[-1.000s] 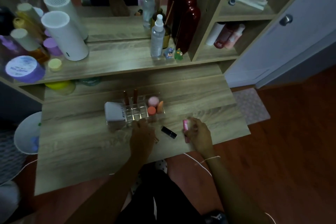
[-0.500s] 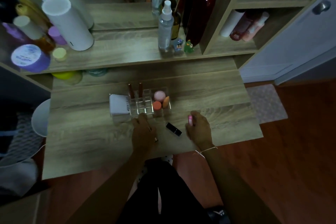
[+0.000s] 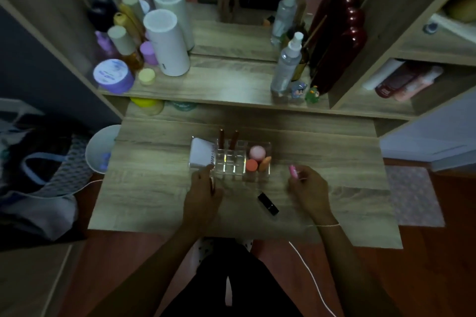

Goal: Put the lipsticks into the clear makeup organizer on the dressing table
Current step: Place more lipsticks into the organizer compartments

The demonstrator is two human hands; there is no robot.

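Head view looks down on a wooden counter (image 3: 159,203) in dim light. Near its middle stands the clear makeup organizer (image 3: 233,159). Two brown lipsticks (image 3: 228,139) stand upright in its back cells, a white box (image 3: 202,154) fills its left end, and round pink and orange sponges (image 3: 256,159) sit in its right part.

The right hand (image 3: 307,192) is to the right of the organizer, a little in front of it and apart from it. Its grip is narrow and closed around a pink lipstick (image 3: 293,171), whose tip comes out above the fingers and points toward the organizer's right end.

The left hand (image 3: 202,192) rests at the front left corner of the organizer, the fingertips touching or almost touching the white box. A thin dark stick-like thing shows at the edge of its fingers; I cannot tell what it is, nor whether this grip really holds it.

A black lipstick (image 3: 268,204) lies flat on the counter between the two hands, in front of the organizer and touched by neither hand.
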